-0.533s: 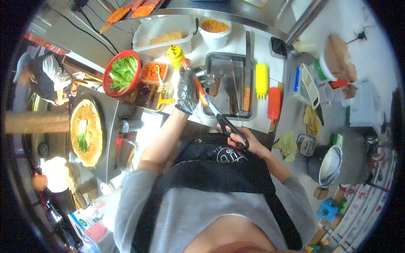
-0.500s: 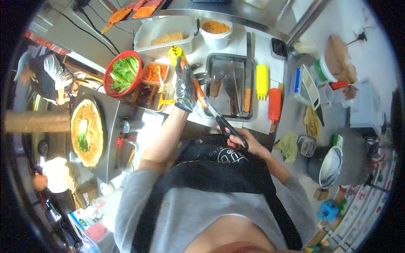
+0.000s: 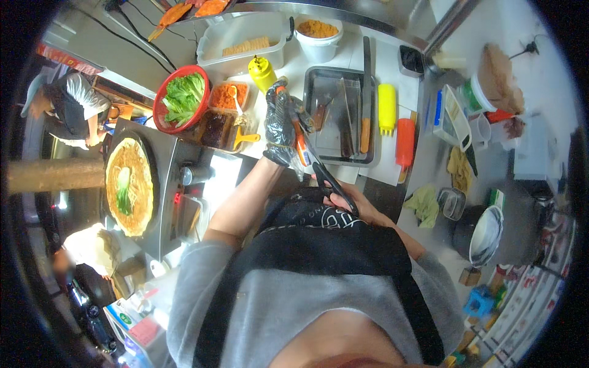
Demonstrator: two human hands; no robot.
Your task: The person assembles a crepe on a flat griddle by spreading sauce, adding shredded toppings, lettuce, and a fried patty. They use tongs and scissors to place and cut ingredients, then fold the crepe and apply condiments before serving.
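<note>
My left hand [image 3: 280,126], in a black glove, is closed around a thin orange-red sausage [image 3: 299,136] above the counter's front edge. My bare right hand [image 3: 354,207] is close to my chest and grips the black handles of a pair of scissors [image 3: 320,172]. The blades point up toward the sausage and meet it just below the gloved fingers. A metal tray [image 3: 334,148] lies right behind both hands and holds tongs and another sausage [image 3: 365,134].
A yellow squeeze bottle [image 3: 386,108] and a red one [image 3: 405,141] lie right of the tray. Left of it are a red basket of lettuce [image 3: 180,97], tubs of toppings [image 3: 227,95] and a round griddle with a crepe [image 3: 127,178]. Other people stand at far left.
Both hands keep their grips on the sausage and the scissors. They have shifted only slightly, and the scissors stay against the sausage.
</note>
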